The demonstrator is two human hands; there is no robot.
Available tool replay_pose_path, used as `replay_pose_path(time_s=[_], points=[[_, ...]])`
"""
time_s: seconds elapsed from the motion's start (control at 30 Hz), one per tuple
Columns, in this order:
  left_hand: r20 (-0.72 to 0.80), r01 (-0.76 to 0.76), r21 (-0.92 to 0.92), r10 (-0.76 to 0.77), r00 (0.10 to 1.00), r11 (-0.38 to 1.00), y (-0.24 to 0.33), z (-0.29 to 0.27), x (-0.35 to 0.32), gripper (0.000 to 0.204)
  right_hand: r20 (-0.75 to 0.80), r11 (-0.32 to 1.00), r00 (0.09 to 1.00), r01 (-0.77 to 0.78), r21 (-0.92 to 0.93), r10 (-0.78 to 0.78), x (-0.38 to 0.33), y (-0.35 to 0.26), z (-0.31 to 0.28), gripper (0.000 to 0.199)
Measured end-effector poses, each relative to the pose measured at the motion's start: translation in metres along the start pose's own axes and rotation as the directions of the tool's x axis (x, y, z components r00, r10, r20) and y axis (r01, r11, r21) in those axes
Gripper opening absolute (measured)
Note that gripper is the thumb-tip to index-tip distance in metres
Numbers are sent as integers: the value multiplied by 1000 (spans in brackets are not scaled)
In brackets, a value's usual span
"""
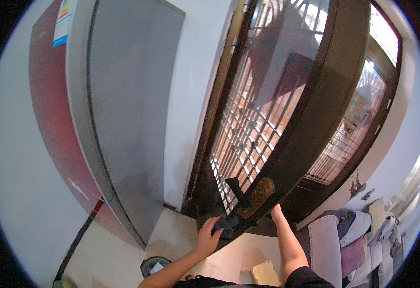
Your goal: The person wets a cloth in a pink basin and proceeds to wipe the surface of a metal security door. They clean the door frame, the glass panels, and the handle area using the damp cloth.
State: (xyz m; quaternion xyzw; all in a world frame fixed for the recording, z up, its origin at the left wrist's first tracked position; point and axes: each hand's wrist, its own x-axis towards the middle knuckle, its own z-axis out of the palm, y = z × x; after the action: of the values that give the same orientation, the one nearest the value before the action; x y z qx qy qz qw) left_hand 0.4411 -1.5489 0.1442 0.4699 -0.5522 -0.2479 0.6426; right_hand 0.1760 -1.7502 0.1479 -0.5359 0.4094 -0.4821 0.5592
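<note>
Left hand [209,238] curled tight round the dark lock knob [228,223] low on the glass door's [287,120] edge, right hand [276,211] flat, open, empty behind it: turn the knob fully, brace the door steady.

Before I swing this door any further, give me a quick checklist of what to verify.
1. Left hand wrapped on the dark lower handle: ok.
2. Right hand on the door edge: mostly hidden behind it, grip cannot tell.
3. Upper lever free of fingers: ok.
4. Floor beside the door: bin close to the swing path, not ok.
5. Refrigerator clear of the door: cannot tell.
</note>
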Motion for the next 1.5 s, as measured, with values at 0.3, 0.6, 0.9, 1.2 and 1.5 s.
replay_pose_path(time_s=[0.3,0.6,0.9,1.2,1.5], points=[[-17,54,-98,-55,998,994,-19,5,20,31,-151,994,984,-102,-50,93,15,-10,-17,43],[-98,35,-114,-46,994,993,-66,3,47,31,-418,1000,908,1,-27,-12,70,20,-67,29],[-117,-7,-102,-5,993,995,-143,27,74,33,-660,985,738,-35,170,140,115,94,-184,28],[-117,31,-132,-47,992,991,-218,46,91,32,-579,713,456,602,-359,-676,78,29,-100,53],[-22,87,-233,-95,995,968,-257,66,105,33,-365,673,677,262,-691,-639,108,41,-99,76]])
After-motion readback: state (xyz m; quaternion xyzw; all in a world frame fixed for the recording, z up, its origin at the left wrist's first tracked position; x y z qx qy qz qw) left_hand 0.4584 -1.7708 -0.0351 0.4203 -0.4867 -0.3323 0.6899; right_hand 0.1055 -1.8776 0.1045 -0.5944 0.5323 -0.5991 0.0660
